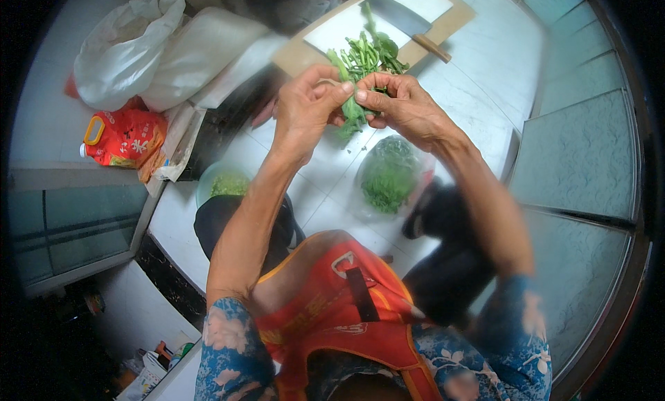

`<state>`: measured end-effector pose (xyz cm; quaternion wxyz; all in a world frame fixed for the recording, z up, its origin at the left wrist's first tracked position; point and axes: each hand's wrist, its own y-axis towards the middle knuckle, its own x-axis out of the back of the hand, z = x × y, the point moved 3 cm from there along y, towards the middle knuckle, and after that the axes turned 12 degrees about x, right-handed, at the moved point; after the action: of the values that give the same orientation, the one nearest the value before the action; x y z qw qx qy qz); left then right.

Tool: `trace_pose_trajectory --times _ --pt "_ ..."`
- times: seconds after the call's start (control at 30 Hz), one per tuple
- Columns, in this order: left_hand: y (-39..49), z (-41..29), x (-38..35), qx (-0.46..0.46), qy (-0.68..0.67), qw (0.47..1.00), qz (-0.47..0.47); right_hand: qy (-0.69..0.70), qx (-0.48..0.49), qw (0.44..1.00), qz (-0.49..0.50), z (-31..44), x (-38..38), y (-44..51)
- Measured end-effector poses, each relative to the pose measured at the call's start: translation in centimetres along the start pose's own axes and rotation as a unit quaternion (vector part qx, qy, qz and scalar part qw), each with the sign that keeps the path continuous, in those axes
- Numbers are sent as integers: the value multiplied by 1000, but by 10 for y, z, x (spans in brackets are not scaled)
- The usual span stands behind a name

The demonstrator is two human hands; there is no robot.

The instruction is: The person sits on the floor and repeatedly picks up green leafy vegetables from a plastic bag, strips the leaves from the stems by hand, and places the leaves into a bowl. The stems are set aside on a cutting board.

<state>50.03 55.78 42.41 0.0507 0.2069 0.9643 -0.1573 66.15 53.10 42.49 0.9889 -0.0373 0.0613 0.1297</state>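
Between my two hands is a leafy green stem [353, 111], held up over the tiled floor. My left hand [306, 102] pinches it from the left with thumb and forefinger. From the other side my right hand [397, 102] grips it, thumb against the stem and fingers curled. Just beyond my fingertips lies a pile of cut green stems and leaves [366, 52], at the near edge of a white cutting board [332, 34]. A cleaver [397, 13] with a wooden handle rests flat on that board. Below my right hand a clear plastic bag [389, 177] holds green leaves.
A pale green basin [202, 185] with chopped greens stands by my left knee. White sacks [130, 47] and a red rice bag [124, 138] with a yellow handle are at left. Under the board is a tan panel [457, 11]. Glass-panelled doors [576, 151] line the right.
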Motion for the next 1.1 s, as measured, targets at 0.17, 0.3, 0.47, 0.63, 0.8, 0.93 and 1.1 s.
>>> trace_pose_trajectory --times 0.17,0.3,0.47,0.63,0.8,0.93,1.1 --pt "-1 0 -6 31 -39 998 34 -45 15 998 -33 3 4 -1" --pt "1 6 -4 18 -17 1000 -5 -165 82 982 -36 4 4 -1" --pt "-1 5 -6 42 -13 999 31 -221 97 951 -193 -15 30 9" --pt "0 3 0 48 -142 986 68 51 34 991 -119 11 36 1" --pt "3 3 2 29 -138 989 45 111 -26 993 -26 0 6 0" --pt "1 1 0 6 -85 996 13 42 -20 999 -14 0 0 -1" --pt "0 1 -2 12 -40 999 12 -55 18 998 -16 1 2 -2"
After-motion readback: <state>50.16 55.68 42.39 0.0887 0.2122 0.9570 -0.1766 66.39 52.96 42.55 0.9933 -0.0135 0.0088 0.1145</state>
